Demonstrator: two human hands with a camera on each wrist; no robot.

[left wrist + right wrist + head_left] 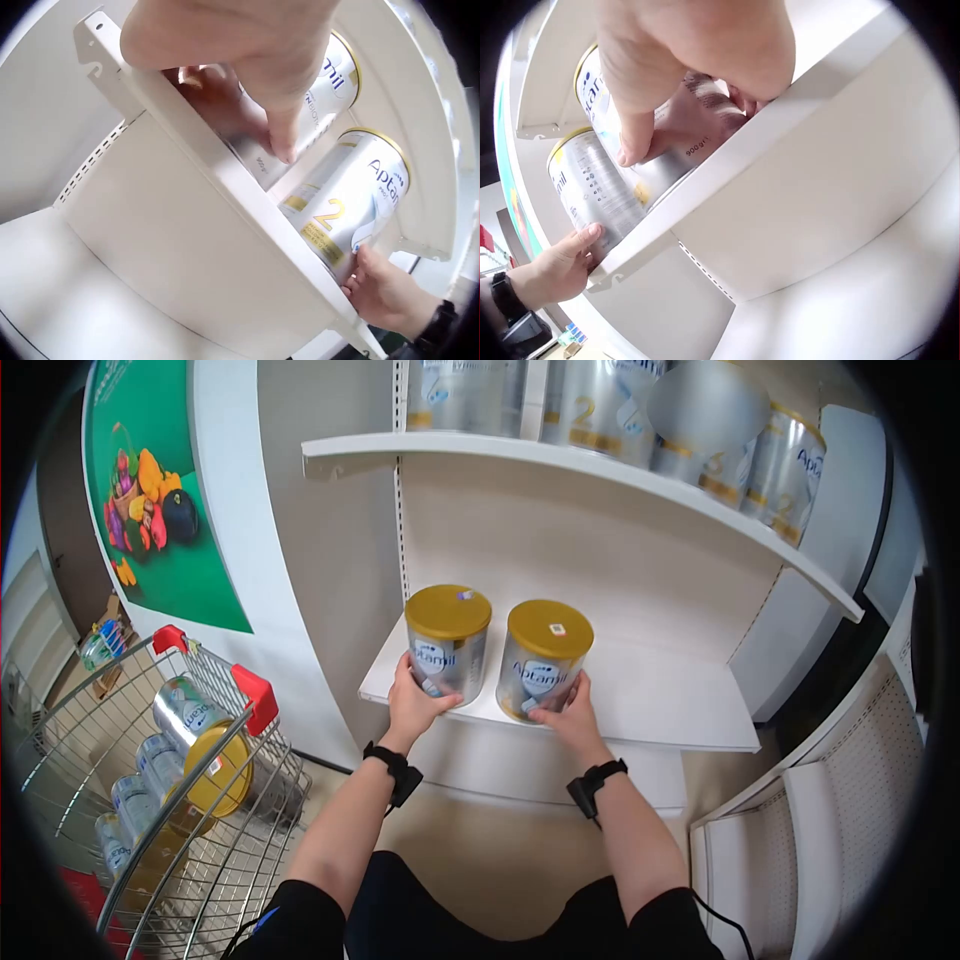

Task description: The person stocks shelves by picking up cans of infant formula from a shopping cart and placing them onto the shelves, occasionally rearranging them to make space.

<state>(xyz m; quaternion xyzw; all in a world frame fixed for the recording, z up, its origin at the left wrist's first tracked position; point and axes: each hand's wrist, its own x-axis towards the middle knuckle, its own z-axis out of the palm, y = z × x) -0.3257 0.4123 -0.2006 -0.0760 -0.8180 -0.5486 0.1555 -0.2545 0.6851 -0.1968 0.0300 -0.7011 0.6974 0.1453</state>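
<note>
Two silver cans with gold lids stand upright side by side on the lower white shelf, a narrow gap between them. My left hand (416, 706) grips the left can (447, 645) low down, thumb across its front. Around the lower right side of the right can (544, 660) curls my right hand (573, 715), its thumb also on the front. In the left wrist view the left hand (240, 52) is close to the lens over its can (330, 94). The right wrist view shows the right hand (697, 52) against its can (664, 169); the far fingers are partly hidden.
Above, an upper shelf (600, 465) holds several similar cans (610, 410). A wire shopping cart (235, 865) with red corner pieces and several cans (218, 768) stands at the left. White perforated shelving (860, 780) is at the right.
</note>
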